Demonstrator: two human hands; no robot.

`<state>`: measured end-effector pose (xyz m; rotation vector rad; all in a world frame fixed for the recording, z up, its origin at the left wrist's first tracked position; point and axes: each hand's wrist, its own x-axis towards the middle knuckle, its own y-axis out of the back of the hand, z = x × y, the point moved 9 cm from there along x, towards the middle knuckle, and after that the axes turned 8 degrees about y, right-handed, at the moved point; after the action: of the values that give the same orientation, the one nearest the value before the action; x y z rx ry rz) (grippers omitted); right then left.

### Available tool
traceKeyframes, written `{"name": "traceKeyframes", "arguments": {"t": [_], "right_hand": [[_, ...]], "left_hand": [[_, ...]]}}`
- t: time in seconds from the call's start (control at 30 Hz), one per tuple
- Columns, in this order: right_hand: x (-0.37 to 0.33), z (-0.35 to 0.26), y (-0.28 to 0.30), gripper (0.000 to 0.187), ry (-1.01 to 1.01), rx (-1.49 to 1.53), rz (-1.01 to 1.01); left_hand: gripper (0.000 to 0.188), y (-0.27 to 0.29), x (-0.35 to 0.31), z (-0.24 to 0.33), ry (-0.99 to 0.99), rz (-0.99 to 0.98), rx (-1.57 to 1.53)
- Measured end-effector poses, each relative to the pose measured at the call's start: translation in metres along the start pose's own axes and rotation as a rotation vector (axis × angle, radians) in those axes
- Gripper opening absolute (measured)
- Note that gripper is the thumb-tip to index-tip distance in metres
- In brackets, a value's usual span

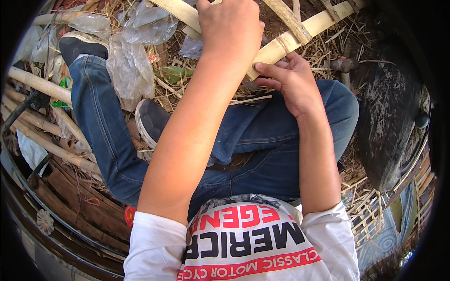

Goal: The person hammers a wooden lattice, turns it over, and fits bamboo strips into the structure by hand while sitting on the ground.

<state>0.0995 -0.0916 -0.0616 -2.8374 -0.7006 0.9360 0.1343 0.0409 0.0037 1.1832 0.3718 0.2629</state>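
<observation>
A flat, pale bamboo strip (323, 27) runs from the upper right down to my lap, with other bamboo pieces joined across it. Its near end is pinched between the thumb and fingers of my right hand (296, 84). Just left of that, my left hand (230, 28) is closed in a fist, knuckles up, and its fingers are hidden from view. Whatever it grips cannot be made out. Another bamboo strip (174, 10) comes in from the upper left and passes behind the left hand. A narrower bamboo bar (288, 21) meets the first strip from above.
Crumpled clear plastic bags (131, 70) and straw-like shavings lie on the ground at the left. Bamboo poles (40, 86) are stacked beside my leg. A worn black rounded object (389, 112) stands on the right, with a metal tap-like fitting (344, 65) near it.
</observation>
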Motion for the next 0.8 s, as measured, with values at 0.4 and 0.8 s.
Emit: {"name": "traceKeyframes", "arguments": {"t": [0.4,0.8], "right_hand": [[-0.001,-0.002,0.008,0.072,0.045,-0.025,0.117],[-0.003,-0.004,0.007,0.076,0.049,-0.060,0.115]], "left_hand": [[0.035,-0.001,-0.005,0.000,-0.073,0.096,0.003],[0.033,-0.002,-0.003,-0.001,-0.012,0.117,0.033]]}}
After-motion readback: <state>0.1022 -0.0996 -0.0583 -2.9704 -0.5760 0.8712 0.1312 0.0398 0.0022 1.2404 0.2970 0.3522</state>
